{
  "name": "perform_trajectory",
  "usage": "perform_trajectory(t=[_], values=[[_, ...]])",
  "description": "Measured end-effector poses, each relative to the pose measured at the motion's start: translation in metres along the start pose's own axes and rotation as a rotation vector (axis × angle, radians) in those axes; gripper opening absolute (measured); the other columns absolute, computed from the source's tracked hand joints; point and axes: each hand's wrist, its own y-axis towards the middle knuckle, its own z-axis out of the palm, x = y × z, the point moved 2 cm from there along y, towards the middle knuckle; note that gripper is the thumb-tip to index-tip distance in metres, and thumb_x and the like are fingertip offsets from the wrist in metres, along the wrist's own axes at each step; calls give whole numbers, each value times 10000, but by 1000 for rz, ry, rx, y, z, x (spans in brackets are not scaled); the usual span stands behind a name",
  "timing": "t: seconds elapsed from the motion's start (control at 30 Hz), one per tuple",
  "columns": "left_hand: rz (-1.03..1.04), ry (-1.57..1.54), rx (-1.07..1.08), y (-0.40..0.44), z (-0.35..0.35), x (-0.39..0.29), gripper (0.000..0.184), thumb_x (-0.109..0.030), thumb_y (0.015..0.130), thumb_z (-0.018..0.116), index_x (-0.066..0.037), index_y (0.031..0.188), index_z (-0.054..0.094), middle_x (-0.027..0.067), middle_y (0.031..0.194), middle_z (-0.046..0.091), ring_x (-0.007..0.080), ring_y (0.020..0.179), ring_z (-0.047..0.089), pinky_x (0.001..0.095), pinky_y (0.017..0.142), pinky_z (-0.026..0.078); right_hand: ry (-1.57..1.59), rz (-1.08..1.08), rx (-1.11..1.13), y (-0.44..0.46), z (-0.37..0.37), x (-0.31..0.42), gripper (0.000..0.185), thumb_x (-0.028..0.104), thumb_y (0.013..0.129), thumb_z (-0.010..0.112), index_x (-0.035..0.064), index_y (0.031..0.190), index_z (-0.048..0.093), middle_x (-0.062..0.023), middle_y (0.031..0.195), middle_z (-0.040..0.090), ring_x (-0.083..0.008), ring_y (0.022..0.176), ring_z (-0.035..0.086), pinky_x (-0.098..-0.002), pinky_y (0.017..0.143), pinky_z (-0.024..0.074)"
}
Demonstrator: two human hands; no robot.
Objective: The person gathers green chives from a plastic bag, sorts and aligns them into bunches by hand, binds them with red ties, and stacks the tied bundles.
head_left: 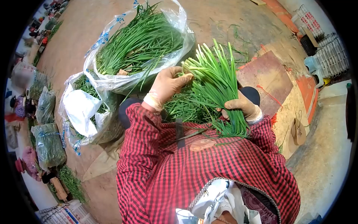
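Note:
My right hand point(244, 107), in a pale glove, wraps round a bunch of garlic chives point(216, 78) above my lap. The bunch's pale cut ends fan upward and its dark green leaves hang below the hand. My left hand point(167, 85), gloved too, is closed in a pinch at the left edge of the bunch, on chive stalks near the pale ends. Behind it stands an open clear plastic bag point(186, 41) full of long green chives point(140, 43). Loose chives point(190, 106) lie under the bunch on my lap, partly hidden by it.
A second plastic bag point(106, 127) with greens and a white bag point(80, 112) stands at the left. Further left are filled bags point(48, 143) and seated people. At the right lie a brown board point(266, 76) and a sandal point(298, 132); stacked white crates point(330, 56) stand beyond.

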Motion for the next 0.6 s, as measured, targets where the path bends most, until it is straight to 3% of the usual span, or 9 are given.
perform_trajectory(t=[0.03,0.1,0.23,0.3,0.4,0.47,0.53,0.6], values=[[-89,-37,50,1,-1,1,221,-201,908,704,-13,1023,690,-52,687,567,21,504,408,201,452,300,2,0,0,-1,0,0,442,168,799,692,-35,1167,557,-149,908,657,-193,627,640,-294,537,523],[-42,-50,-6,0,2,3,210,-200,914,695,-13,1010,694,-58,653,547,22,487,393,200,441,281,30,24,-12,-2,-1,-2,585,159,782,684,-42,1287,470,-161,925,652,-191,609,628,-275,560,521],[52,-121,-169,1,0,5,193,-206,931,670,-23,985,702,-68,580,498,24,463,393,195,431,267,-9,-17,-26,0,-2,1,564,177,780,687,-45,1259,489,-160,920,653,-188,601,625,-272,546,520],[129,-134,-132,-9,-5,2,214,-220,951,635,-21,1013,685,-40,594,540,26,449,423,189,421,287,25,-45,-81,-3,-5,1,448,204,806,679,-25,1168,553,-143,908,650,-185,636,632,-281,547,514],[188,-149,-110,-28,-16,-7,275,-242,996,546,-4,1089,647,14,620,604,39,446,469,163,414,323,173,-89,-71,-6,-13,-4,480,211,802,673,-23,1198,535,-139,897,636,-185,622,620,-275,534,505],[281,-251,-48,-38,-27,-8,374,-330,1029,473,0,1077,643,46,629,615,65,460,494,162,416,339,208,-73,-92,-10,-18,-9,551,232,783,688,-21,1237,505,-145,884,623,-185,601,603,-272,510,494],[279,-383,-35,-34,-52,22,362,-323,1015,515,1,1074,665,59,652,643,78,475,516,185,448,392,317,-149,-82,-12,-20,-11,583,248,775,676,-29,1254,492,-194,909,620,-201,554,584,-276,456,486],[105,-425,-196,-25,-65,56,335,-297,988,573,20,1022,676,70,732,674,87,551,554,194,514,436,336,-132,-30,-14,-21,-14,588,235,782,664,-23,1274,474,-202,923,611,-216,555,581,-279,438,474]])
